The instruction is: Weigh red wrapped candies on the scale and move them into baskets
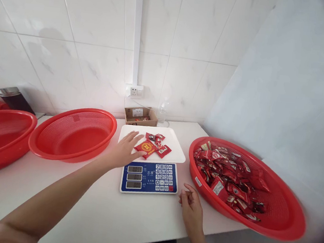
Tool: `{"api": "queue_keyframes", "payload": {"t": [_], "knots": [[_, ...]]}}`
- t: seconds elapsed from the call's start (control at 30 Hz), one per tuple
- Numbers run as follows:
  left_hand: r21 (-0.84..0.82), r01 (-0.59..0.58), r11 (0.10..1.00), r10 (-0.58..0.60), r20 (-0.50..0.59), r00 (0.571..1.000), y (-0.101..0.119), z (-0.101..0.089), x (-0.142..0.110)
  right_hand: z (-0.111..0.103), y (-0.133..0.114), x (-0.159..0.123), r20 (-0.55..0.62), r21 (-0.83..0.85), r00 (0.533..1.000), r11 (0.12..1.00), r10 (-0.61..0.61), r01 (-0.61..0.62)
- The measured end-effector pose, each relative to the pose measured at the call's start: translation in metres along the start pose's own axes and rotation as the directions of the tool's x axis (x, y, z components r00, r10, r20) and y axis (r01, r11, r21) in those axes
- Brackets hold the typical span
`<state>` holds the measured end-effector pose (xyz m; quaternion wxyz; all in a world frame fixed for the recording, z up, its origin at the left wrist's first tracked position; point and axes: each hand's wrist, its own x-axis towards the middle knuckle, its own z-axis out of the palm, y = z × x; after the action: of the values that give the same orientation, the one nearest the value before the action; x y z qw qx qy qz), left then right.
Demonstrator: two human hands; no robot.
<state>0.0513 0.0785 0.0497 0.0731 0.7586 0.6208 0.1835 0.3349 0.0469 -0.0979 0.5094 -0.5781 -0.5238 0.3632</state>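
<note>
Shiny, flat red plastic packets (147,147)
They look light, slippery; I'd pinch edges. Left fingers (133,136) spread, empty; right fingers (190,188) curled, can't see inside.

left hand (126,148) — spread by red packets (147,147) on scale (147,190) | right hand (191,207) — loosely curled near scale

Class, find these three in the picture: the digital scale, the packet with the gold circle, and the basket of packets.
Digital scale (150,178), head view: middle of its blue panel.
Packet with the gold circle (147,146), head view: on the circle.
Basket of packets (282,211), head view: bare inner wall.
</note>
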Motion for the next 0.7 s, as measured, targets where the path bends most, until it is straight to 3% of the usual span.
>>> {"api": "queue_keyframes", "payload": {"t": [0.1,0.27,0.47,0.7], "knots": [[0.017,-0.001,1.000,-0.001,0.100,0.995,0.019,0.019,0.044,0.000,-0.002,-0.002,-0.013,0.001,1.000,1.000,-0.012,0.012],[0.086,0.088,0.992,-0.096,0.093,0.991,0.029,0.044,0.084,-0.001,-0.008,-0.005,-0.010,0.019,1.000,1.000,-0.001,0.002],[0.149,0.119,0.982,-0.118,-0.018,0.993,0.033,0.049,0.085,0.000,-0.006,-0.003,0.005,0.006,1.000,1.000,-0.006,0.006],[0.156,0.122,0.980,-0.121,-0.015,0.993,0.031,0.034,0.083,-0.001,-0.005,-0.003,0.004,0.014,1.000,1.000,-0.005,0.005]]}}
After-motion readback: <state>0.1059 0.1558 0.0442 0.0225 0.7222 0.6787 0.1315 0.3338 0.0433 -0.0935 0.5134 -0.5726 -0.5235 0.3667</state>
